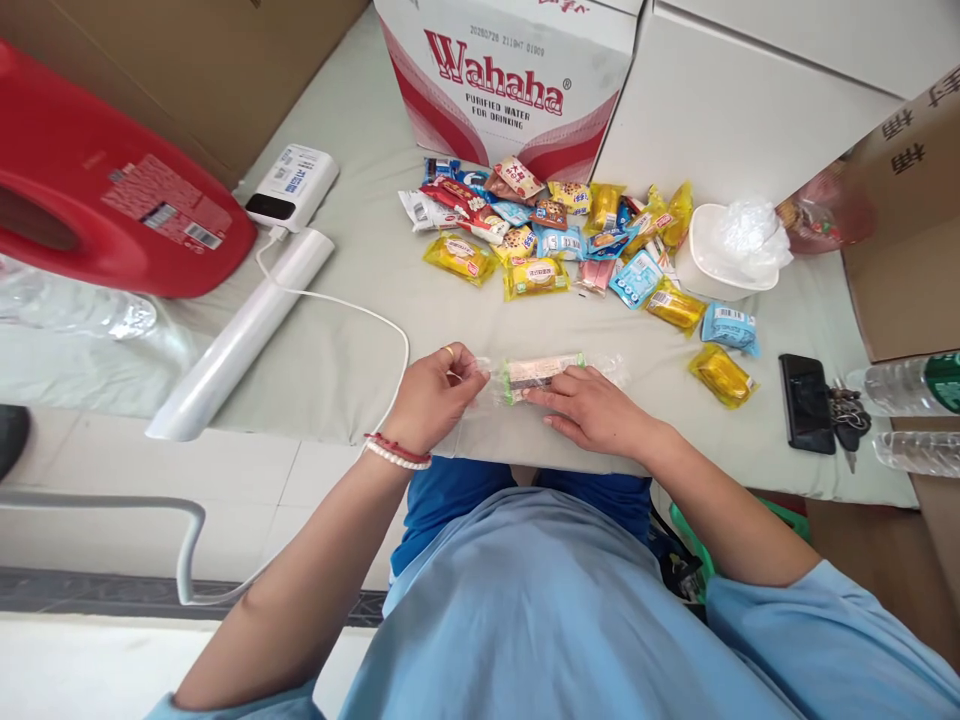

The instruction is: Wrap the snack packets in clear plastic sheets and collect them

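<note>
I have the left hand point(442, 392) pinching clear plastic point(496, 388), with the packet point(534, 370) just right of that pinch, its long axis running sideways, and the right hand point(594, 408), nearer it, resting loosely spread fingers on top without closing round it.

Snack packets point(536, 277) lie behind the wrapped bar point(536, 370), before the carton point(510, 90).

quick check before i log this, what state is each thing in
left hand, pinching clear wrapper
right hand, fingers on snack
snack, inside clear wrapper; sealed or not, unclear
cable, plugged into white device
packets, loose on cloth
phone, lying flat
box, upright
</note>
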Demonstrator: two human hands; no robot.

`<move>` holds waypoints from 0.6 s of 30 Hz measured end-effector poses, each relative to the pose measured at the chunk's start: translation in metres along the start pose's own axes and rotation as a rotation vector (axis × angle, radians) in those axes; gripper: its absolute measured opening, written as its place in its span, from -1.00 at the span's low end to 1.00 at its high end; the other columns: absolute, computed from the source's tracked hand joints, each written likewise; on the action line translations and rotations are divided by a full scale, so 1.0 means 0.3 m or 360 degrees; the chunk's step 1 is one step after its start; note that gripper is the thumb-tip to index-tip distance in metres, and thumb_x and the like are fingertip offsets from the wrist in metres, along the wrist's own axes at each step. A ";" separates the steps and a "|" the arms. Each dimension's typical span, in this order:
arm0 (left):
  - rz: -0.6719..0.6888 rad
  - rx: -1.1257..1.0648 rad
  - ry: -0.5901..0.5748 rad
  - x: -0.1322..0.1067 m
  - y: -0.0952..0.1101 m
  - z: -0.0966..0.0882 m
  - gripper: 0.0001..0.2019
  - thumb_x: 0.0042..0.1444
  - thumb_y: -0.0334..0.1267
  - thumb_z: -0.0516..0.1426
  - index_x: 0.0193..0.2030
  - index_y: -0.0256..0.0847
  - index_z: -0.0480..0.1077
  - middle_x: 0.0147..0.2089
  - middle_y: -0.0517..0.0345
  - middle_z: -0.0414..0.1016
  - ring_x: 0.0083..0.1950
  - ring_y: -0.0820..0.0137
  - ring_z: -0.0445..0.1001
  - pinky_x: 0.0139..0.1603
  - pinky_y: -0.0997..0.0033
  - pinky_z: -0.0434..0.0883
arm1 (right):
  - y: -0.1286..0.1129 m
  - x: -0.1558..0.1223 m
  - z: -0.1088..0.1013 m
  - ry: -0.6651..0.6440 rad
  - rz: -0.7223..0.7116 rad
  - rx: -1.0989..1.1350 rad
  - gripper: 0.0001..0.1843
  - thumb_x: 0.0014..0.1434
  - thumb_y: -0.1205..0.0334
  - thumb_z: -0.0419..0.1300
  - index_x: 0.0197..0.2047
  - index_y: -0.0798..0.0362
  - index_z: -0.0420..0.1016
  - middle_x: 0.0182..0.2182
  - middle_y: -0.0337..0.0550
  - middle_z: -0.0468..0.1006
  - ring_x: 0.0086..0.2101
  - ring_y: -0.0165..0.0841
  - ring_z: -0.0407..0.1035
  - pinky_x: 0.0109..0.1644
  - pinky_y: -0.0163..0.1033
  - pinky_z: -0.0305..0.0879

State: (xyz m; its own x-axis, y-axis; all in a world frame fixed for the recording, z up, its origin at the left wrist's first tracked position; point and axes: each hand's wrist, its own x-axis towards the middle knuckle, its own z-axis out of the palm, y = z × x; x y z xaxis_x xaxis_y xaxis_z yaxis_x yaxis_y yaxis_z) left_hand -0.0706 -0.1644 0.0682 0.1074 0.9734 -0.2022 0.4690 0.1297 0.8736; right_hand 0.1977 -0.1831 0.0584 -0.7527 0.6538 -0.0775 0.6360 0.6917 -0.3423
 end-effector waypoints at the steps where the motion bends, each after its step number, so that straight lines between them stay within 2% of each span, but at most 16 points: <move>1: -0.0027 -0.0118 -0.0009 -0.006 0.024 0.011 -0.76 0.09 -0.05 0.23 -0.41 -0.11 0.31 -0.45 0.28 0.38 -0.48 0.41 0.42 -0.41 0.37 0.39 | -0.002 0.002 0.002 0.0000 -0.0003 -0.0008 -0.50 0.50 0.09 0.07 0.43 -0.02 0.40 -0.08 0.03 0.54 -0.09 -0.13 0.27 -0.06 -0.07 0.18; 3: -0.0023 -0.0299 -0.0024 -0.006 0.064 0.054 -0.79 0.10 -0.09 0.24 -0.37 -0.12 0.32 -0.48 0.30 0.41 -0.48 0.41 0.47 -0.39 0.38 0.42 | -0.004 0.007 0.006 0.0005 -0.0005 -0.0015 -0.50 0.49 0.10 0.09 0.42 -0.01 0.41 -0.08 0.04 0.54 -0.08 -0.13 0.27 -0.05 -0.06 0.20; 6: 0.0065 -0.0299 -0.0127 0.011 0.085 0.146 -0.85 0.22 -0.15 0.15 -0.27 -0.15 0.45 -0.38 0.19 0.58 -0.29 0.32 0.61 -0.15 0.28 0.56 | -0.005 0.007 0.006 0.0000 0.0010 -0.0003 -0.55 0.46 0.14 0.14 0.34 0.02 0.49 -0.09 0.06 0.54 -0.06 -0.10 0.28 -0.02 -0.02 0.23; 9: 0.0335 0.0087 -0.0122 0.019 0.067 0.231 -0.75 0.31 -0.26 0.03 -0.16 -0.18 0.56 -0.07 0.02 0.66 0.03 0.25 0.62 0.17 0.17 0.53 | 0.000 -0.019 -0.012 0.0044 -0.0054 0.0146 -0.66 0.44 0.17 0.15 0.19 0.03 0.59 -0.05 0.06 0.56 -0.01 -0.09 0.32 0.08 0.03 0.29; 11: 0.0577 0.0383 -0.0085 0.009 0.051 0.269 -0.70 0.32 -0.35 0.00 -0.04 -0.22 0.57 0.10 -0.07 0.61 0.16 0.22 0.56 0.28 0.13 0.48 | 0.012 -0.051 -0.029 0.0163 -0.0094 0.0360 -0.71 0.46 0.18 0.12 0.08 0.01 0.63 -0.04 0.02 0.59 -0.02 -0.14 0.38 0.13 0.01 0.33; 12: 0.0677 0.0522 -0.0084 0.000 0.045 0.283 -0.68 0.32 -0.39 0.00 0.02 -0.26 0.56 0.14 -0.13 0.59 0.18 0.19 0.53 0.28 0.10 0.48 | 0.022 -0.069 -0.034 0.0277 -0.0043 0.0454 -0.72 0.47 0.17 0.10 0.04 -0.01 0.63 -0.05 -0.01 0.61 -0.03 -0.17 0.40 0.14 -0.02 0.35; 13: 0.0754 0.0659 -0.0094 -0.010 0.042 0.294 -0.68 0.32 -0.41 0.00 0.06 -0.30 0.54 0.16 -0.17 0.57 0.17 0.16 0.52 0.27 0.09 0.48 | 0.035 -0.087 -0.035 0.0427 0.0077 0.0502 -0.72 0.47 0.17 0.09 0.03 -0.02 0.63 -0.06 -0.02 0.61 -0.04 -0.19 0.42 0.14 -0.03 0.37; 15: 0.0827 0.0903 -0.0093 -0.029 0.042 0.308 -0.68 0.34 -0.43 0.02 0.10 -0.32 0.53 0.19 -0.21 0.55 0.14 0.12 0.51 0.22 0.04 0.49 | 0.068 -0.117 -0.020 0.0734 0.0470 0.0434 -0.69 0.44 0.12 0.14 0.12 -0.01 0.58 -0.02 0.02 0.59 0.00 -0.13 0.41 0.16 0.03 0.37; 16: 0.0834 0.1002 -0.0069 -0.037 0.043 0.312 -0.69 0.36 -0.42 0.02 0.10 -0.29 0.52 0.20 -0.18 0.56 0.14 0.10 0.51 0.20 0.01 0.49 | 0.086 -0.128 -0.005 0.0827 0.0669 0.0354 -0.63 0.39 0.08 0.19 0.18 0.01 0.55 0.01 0.08 0.56 0.03 -0.07 0.38 0.19 0.10 0.35; 18: 0.0840 0.1136 0.0036 -0.045 0.044 0.317 -0.72 0.39 -0.39 0.03 0.08 -0.20 0.53 0.19 -0.09 0.58 0.23 0.03 0.48 0.21 -0.09 0.46 | 0.121 -0.144 0.033 0.0842 0.0924 0.0242 -0.50 0.26 0.03 0.30 0.21 0.05 0.52 0.08 0.16 0.51 0.09 0.05 0.32 0.24 0.24 0.30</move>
State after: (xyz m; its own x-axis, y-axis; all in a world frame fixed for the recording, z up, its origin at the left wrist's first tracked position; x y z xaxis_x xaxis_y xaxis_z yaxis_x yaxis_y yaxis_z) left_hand 0.0175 -0.1939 0.0403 0.4503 0.8776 0.1644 0.7989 -0.4782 0.3647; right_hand 0.2516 -0.1894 0.0402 -0.1037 0.9819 0.1587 0.8428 0.1715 -0.5102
